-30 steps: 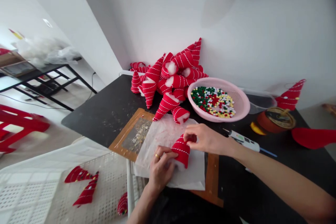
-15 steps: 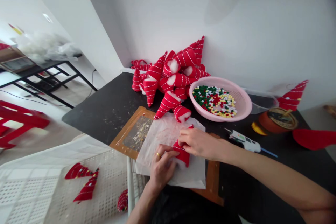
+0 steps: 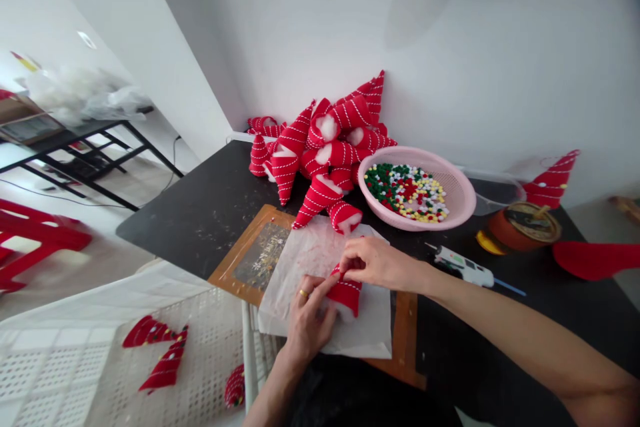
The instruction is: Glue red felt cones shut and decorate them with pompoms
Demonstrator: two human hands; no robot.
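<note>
My left hand [image 3: 307, 317], with a ring on one finger, grips the lower side of a small red cone hat with white stitched stripes [image 3: 345, 293]. My right hand [image 3: 377, 262] pinches the top of the same hat from the right. The hat lies on a sheet of white paper [image 3: 370, 327] spread over a brown framed board [image 3: 235, 267] on the black table [image 3: 200, 207]. Most of the hat's upper part is hidden under my right fingers.
A pile of red striped cone hats [image 3: 323, 147] lies at the back by the wall. A pink basket [image 3: 453, 177] of small coloured pom-poms stands right of it. A glue gun [image 3: 460, 265], a brown tin [image 3: 525, 227] and another hat [image 3: 553, 180] are at the right. A white crate [image 3: 165, 353] below left holds finished hats.
My right hand has slid left and down over the hat's top, covering it. My left hand keeps its grip with the index finger now stretched toward the hat.
</note>
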